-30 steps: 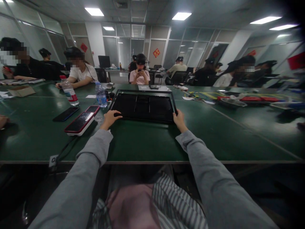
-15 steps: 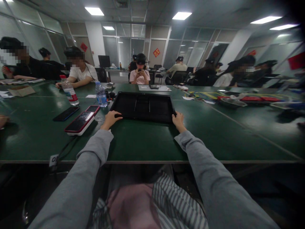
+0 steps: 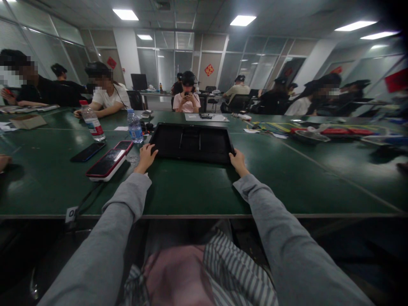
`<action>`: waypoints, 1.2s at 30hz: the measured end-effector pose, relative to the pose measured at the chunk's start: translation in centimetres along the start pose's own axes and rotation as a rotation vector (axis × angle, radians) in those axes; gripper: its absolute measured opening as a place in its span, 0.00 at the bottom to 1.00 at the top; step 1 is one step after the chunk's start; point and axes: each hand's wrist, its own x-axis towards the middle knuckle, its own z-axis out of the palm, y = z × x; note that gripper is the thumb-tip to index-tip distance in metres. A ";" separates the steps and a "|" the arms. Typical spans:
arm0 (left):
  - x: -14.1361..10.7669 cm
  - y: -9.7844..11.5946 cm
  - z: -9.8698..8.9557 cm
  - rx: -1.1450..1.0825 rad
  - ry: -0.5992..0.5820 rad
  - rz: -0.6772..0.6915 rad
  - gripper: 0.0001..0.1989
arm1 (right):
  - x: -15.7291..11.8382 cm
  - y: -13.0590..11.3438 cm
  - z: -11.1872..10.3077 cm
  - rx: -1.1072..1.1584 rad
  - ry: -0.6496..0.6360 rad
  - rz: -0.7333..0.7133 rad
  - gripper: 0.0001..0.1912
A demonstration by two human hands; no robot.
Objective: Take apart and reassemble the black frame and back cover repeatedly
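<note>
A shallow black rectangular tray [image 3: 210,146] lies flat on the green table in front of me, with two thin light rods across its inside. My right hand [image 3: 238,161] grips its near right corner, thumb over the rim and fingers curled against the outer side. At the near left corner is my left hand [image 3: 146,158], its fingers bent and apart, resting against or just beside the edge; whether it bears on the tray is hard to see.
Left of the tray stand a blue-capped water bottle [image 3: 135,126] and a red-capped bottle [image 3: 92,121]. A dark phone [image 3: 88,152] and a red-rimmed white device [image 3: 110,163] with a cable lie nearer. Cables and tools [image 3: 318,134] lie at the right. Several people sit around.
My left hand has lifted its thumb off the tray's front edge and drawn slightly left, its fingers now raised and bent. My right hand and the tray have hardly moved.
</note>
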 end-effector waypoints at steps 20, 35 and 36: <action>0.8 -1.2 0.0 -0.128 -0.038 -0.286 0.21 | 0.5 1.2 -1.2 -0.033 0.073 0.073 0.31; 0.8 -1.0 -0.3 -0.050 0.014 -0.338 0.21 | 0.9 2.8 -0.8 0.056 0.071 0.027 0.26; 0.7 -0.9 -0.4 -0.041 0.006 -0.351 0.21 | 0.9 2.9 -0.8 0.065 0.073 0.029 0.25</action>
